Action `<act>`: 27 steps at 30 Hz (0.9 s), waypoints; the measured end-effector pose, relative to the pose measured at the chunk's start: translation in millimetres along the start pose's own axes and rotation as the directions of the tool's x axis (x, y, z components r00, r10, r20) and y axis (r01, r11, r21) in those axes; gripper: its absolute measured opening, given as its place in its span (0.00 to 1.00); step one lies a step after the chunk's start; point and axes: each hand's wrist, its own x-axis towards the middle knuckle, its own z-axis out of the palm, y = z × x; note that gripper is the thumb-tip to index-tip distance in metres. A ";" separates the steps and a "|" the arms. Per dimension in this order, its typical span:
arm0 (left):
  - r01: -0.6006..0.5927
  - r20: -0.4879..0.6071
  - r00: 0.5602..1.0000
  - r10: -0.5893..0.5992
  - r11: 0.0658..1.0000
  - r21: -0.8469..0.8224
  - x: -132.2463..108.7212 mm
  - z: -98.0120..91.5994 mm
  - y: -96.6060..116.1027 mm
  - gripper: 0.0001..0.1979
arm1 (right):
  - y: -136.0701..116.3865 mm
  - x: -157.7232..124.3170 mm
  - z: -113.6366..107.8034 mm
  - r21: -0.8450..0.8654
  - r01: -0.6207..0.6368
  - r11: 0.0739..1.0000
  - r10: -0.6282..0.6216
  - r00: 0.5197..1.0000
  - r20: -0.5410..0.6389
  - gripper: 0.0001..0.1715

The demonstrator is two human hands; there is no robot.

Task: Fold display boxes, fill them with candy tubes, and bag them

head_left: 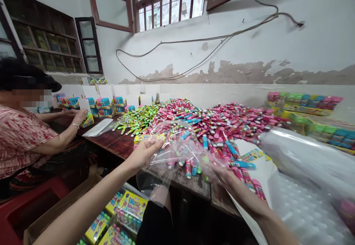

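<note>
Gripped by both hands, a clear bag (177, 152) is held up over the table's edge, pinched by the left hand (142, 154) and the right hand (224, 176). A yellow card (148, 138) is touched by the left fingertips (158, 143). Pink, blue and green tubes (210, 126) are heaped beyond on a wooden table (116, 143). Bright lettering is seen on boxes (131, 206) in a carton (55, 211) below, but it is too blurred to be read. Similar packs (305, 102) are stacked at right behind bubble wrap (305, 208). More boxes (105, 106) are lined along the wall (222, 93), where a co-worker's hand (79, 117) is rested on a box (87, 121).
</note>
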 end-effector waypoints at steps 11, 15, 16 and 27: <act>0.318 -0.146 0.928 -0.343 0.933 -0.170 -55.6 -41.8 -61.7 0.26 | -2.5 20.9 62.1 0.244 0.007 0.970 0.042 0.980 -0.197 0.19; 0.258 -0.298 0.872 -0.389 0.881 -0.397 -71.6 -50.2 -80.6 0.22 | 3.6 19.7 98.7 0.728 -0.356 0.586 0.356 0.920 0.163 0.20; 0.221 -0.335 0.853 -0.399 0.859 -0.462 -74.1 -51.8 -83.6 0.19 | 5.3 18.7 106.5 0.750 -0.420 0.511 0.373 0.895 0.247 0.21; 0.234 -0.283 0.751 -0.597 0.641 -0.731 -87.2 -58.9 -110.0 0.17 | 13.6 7.9 143.3 0.346 -0.347 0.872 0.195 0.894 0.404 0.27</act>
